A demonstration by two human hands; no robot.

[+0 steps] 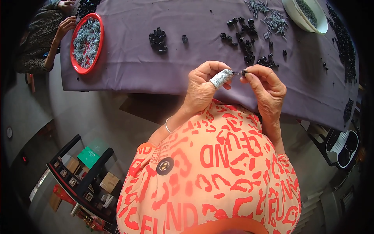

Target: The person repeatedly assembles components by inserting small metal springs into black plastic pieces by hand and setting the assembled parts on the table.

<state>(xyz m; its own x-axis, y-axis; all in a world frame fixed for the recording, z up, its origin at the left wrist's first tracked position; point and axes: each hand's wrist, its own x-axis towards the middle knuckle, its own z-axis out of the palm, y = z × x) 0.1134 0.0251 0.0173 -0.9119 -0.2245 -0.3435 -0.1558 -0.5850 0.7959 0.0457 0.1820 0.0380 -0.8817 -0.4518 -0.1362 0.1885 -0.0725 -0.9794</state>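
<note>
Both my hands meet just over the near edge of the purple-grey cloth, fingertips a short gap apart. My left hand [202, 85] is closed in a pinch, its thumb wrapped in a silvery sleeve [221, 78]; a small dark piece shows at its tip. Between the hands a tiny metal spring [237, 73] bridges the gap. My right hand [268, 86] pinches a small black plastic part [244, 72] between thumb and forefinger. Beyond the hands lie a scattered group of black plastic parts [246, 45] and a loose pile of springs [276, 22].
At the left stands a red oval basket [102, 43] full of springs, near another person's hand [67, 26]. A smaller heap of black parts [157, 40] lies mid-table. A white bowl [320, 27] with springs sits far right, beside a long spread of black pieces [346, 48].
</note>
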